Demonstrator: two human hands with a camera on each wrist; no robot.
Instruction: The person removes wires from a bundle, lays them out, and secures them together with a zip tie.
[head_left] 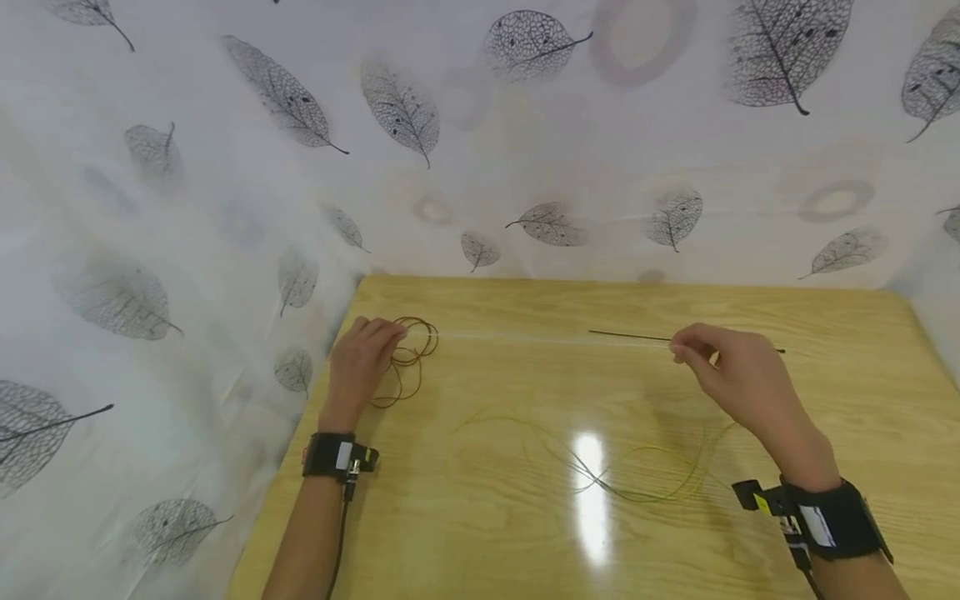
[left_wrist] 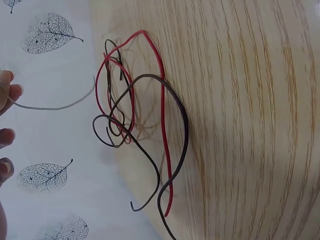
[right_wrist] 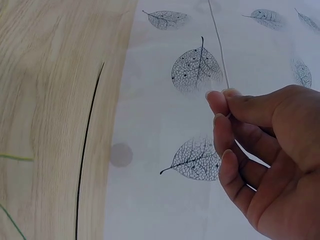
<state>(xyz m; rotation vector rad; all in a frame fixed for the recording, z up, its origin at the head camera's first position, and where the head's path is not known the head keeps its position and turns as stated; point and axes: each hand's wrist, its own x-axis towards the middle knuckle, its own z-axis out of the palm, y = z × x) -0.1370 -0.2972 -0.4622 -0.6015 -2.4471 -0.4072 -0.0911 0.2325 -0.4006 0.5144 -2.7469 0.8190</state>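
Left hand [head_left: 362, 360] and right hand [head_left: 742, 379] each pinched one thin white wire [head_left: 525, 338], stretched between them near twelve o'clock above the yellowish wood-grain counter [head_left: 465, 533]. Loose red and black wire loops [left_wrist: 163, 115] lay at ten o'clock, green-yellow wires [head_left: 648, 499] toward five.

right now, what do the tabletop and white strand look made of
Tabletop: wood or wood-look laminate, glossy, going by the grain and bright reflection. White strand: perhaps plastic-coated wire, smooth-looking; thin and evenly coloured, though no core shows.
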